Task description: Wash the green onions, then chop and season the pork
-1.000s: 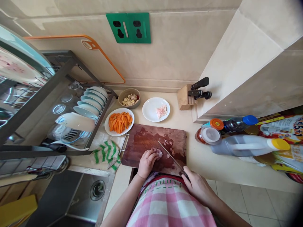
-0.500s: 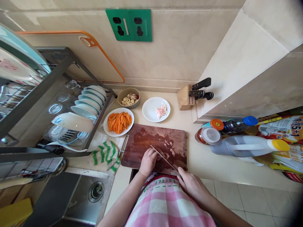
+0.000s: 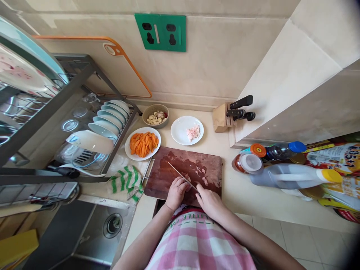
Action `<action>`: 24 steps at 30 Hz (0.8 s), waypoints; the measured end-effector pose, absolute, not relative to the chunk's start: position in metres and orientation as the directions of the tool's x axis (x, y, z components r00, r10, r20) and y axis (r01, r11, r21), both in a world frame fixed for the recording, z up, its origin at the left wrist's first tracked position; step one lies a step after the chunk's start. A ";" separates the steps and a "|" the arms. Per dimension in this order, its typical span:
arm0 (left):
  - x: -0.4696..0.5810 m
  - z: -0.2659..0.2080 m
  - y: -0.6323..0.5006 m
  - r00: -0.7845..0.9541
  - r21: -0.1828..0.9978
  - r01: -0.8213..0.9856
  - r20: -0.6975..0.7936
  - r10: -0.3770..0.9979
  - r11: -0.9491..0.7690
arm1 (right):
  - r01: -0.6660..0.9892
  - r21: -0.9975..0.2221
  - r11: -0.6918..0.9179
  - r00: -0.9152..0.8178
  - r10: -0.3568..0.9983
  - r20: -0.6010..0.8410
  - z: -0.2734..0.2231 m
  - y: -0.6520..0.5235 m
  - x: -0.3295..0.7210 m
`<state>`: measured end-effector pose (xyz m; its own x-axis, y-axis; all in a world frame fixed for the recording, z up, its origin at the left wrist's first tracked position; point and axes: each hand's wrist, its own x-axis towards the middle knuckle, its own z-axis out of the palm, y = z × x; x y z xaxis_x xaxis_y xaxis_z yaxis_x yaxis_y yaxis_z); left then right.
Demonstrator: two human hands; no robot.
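A brown wooden cutting board [image 3: 161, 176] lies before me on the counter. My right hand [image 3: 209, 200] grips a knife [image 3: 178, 172] by its handle, and the thin blade slants up and left across the board. Curled fingers of my left hand [image 3: 176, 192] press on a piece of raw meat [image 3: 188, 178] beside the blade, which partly hides it. To the right of the blade are small cut meat bits [image 3: 203, 172]. Behind the board, a white plate [image 3: 178, 130] carries chopped pale pink meat [image 3: 193, 133].
Sliced carrots [image 3: 143, 144] fill another plate, near a bowl [image 3: 144, 119] of garlic-like cloves. A knife block [image 3: 221, 118] stands by the wall; jars and a yellow-capped jug [image 3: 289, 175] are at right. A dish rack [image 3: 118, 146], striped cloth [image 3: 125, 182] and sink [image 3: 97, 234] are left.
My right hand and the knife have moved left and slightly away from me, so the blade reaches further over the board. My left hand stays nearly still. The view has shifted slightly.
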<state>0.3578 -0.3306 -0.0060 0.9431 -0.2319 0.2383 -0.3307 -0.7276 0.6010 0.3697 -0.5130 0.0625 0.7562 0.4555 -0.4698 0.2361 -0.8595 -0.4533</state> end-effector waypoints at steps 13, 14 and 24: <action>0.342 -0.016 -0.315 0.953 0.585 -0.246 0.293 -0.081 -0.773 | 0.115 -0.507 -0.854 0.728 0.420 -0.542 0.066 -0.575 0.338; 0.344 -0.015 -0.315 0.949 0.566 -0.271 0.295 -0.116 -0.778 | 0.122 -0.515 -0.849 0.739 0.424 -0.524 0.070 -0.569 0.341; 0.354 -0.012 -0.322 0.941 0.520 -0.329 0.251 -0.226 -0.788 | 0.102 -0.483 -0.870 0.679 0.415 -0.605 0.077 -0.567 0.321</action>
